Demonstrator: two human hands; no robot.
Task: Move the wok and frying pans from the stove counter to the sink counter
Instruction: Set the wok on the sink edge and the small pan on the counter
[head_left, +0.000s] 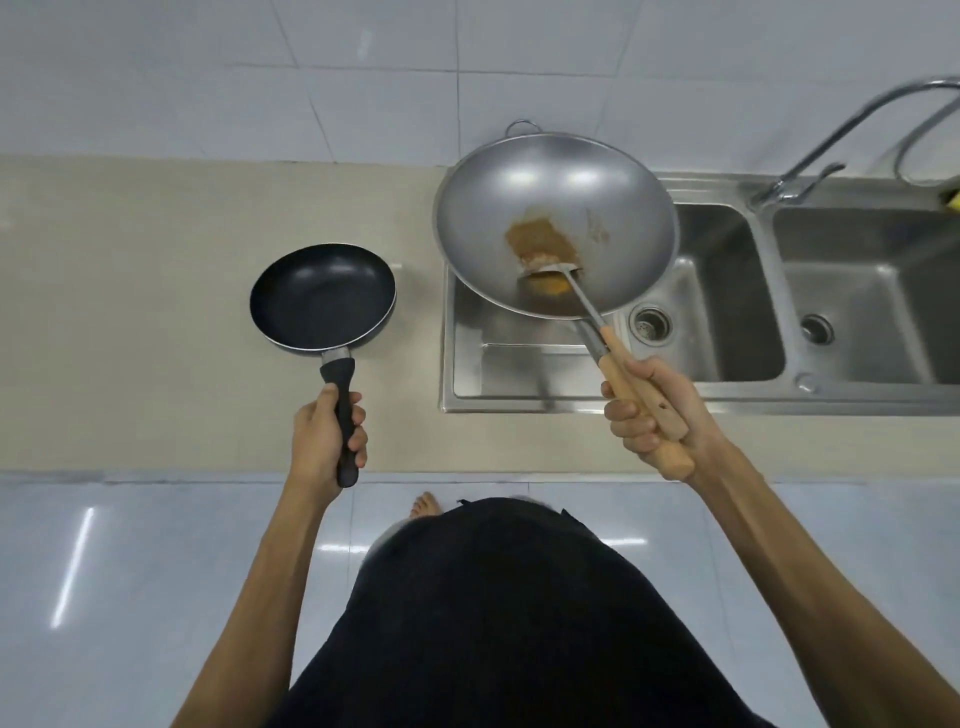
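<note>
My left hand grips the black handle of a small black non-stick frying pan, held over the beige counter. My right hand is closed on the wooden handle of a large steel wok. The wok hangs above the sink's left drainboard and part of the left basin. Inside the wok is a brown residue patch and a metal spatula. The spatula's wooden handle runs alongside the wok handle into the same grip.
A stainless double sink fills the right side, with a chrome tap behind it and a yellow sponge at the far right edge. White wall tiles rise behind the counter. Glossy floor tiles and a bare foot lie below.
</note>
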